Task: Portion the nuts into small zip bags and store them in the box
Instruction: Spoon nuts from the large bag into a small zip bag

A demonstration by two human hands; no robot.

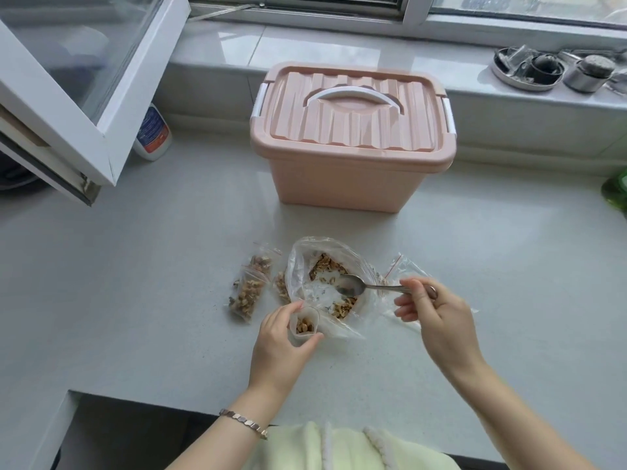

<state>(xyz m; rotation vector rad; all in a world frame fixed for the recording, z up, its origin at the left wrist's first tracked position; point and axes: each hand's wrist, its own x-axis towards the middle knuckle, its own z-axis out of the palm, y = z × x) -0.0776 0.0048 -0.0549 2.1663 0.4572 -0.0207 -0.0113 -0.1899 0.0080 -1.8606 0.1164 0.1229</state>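
Observation:
A large clear plastic bag [305, 266] lies open on the grey counter [135, 300] with walnut pieces [327, 266] inside. My right hand [437, 317] pinches a metal spoon [353, 285] by its handle, the bowl resting inside the large bag. My left hand [281, 347] grips a small zip bag [305, 325], held open and upright, with some nuts in it. Filled small zip bags [247, 293] lie to the left of the large bag. The pink storage box [346, 137] stands behind with its lid closed and a white handle on top.
An empty zip bag with a red strip [403, 266] lies right of the large bag. A white bottle [152, 134] stands at the back left under an open window frame [68, 96]. Metal dishes [529, 67] sit on the sill; a green object [615, 191] sits at the right edge.

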